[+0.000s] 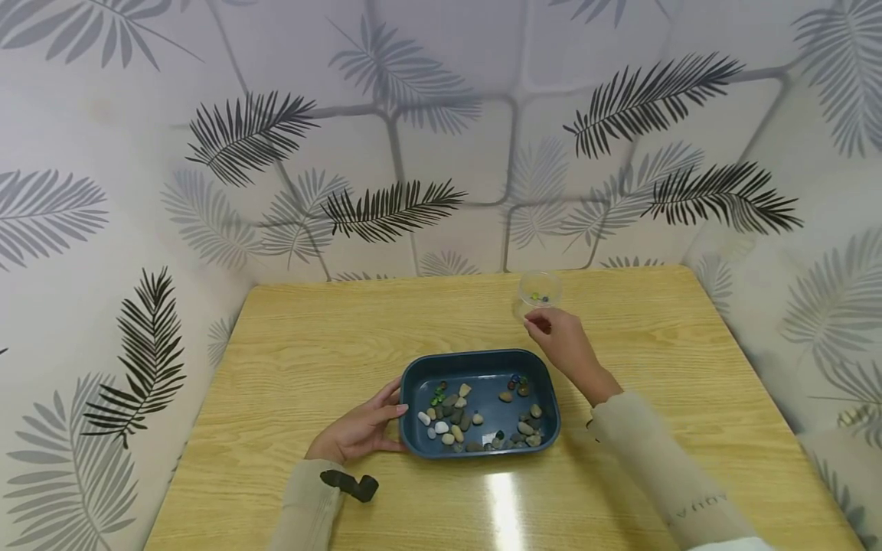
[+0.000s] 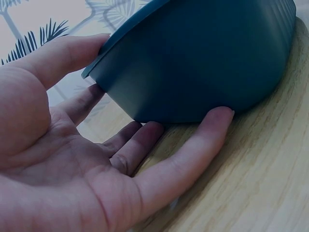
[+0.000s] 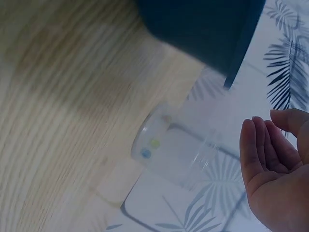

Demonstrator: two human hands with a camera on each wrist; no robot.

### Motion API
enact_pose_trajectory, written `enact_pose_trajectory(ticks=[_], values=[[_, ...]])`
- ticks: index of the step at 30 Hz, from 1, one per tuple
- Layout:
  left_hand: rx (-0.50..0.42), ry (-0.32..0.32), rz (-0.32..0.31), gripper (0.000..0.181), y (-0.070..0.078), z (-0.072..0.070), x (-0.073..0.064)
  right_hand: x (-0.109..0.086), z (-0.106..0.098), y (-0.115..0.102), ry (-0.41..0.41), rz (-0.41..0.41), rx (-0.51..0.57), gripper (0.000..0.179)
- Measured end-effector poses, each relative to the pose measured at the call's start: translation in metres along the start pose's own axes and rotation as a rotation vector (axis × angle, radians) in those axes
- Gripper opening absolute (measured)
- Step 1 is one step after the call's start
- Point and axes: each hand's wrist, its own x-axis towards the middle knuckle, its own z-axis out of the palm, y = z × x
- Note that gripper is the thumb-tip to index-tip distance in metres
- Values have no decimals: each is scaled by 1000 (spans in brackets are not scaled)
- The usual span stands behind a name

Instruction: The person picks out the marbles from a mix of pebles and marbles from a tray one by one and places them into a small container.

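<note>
My left hand holds the left end of a dark blue plastic tub, one fingertip at its rim and other fingers against its lower wall. Inside the tub lie grey, brown and white pebbles and small coloured glass marbles. Beyond the tub, a clear plastic cup stands upright with a few marbles at its bottom. Over the cup's mouth, my right hand has its fingers loosely bent. The right wrist view shows nothing between the thumb and the visible fingertips.
The light wood table meets a wall with a leaf pattern just behind the cup. Side walls rise left and right. A black strap with a small device sits on my left wrist.
</note>
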Motion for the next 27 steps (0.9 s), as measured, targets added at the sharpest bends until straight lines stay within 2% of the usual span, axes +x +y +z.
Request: enact_pose_trajectory(ticks=[6,14,27], values=[[-2,-2,-1,59,-1,0,-1,-16,8,-17,-81,-9,14,18],[-5,-18,1,59,0,0,-2,-32,20,-32,-149,-59,-1,17],[-1,-1,6,59,-3,1,-1,-50,44,-51,-296,-36,7,11]])
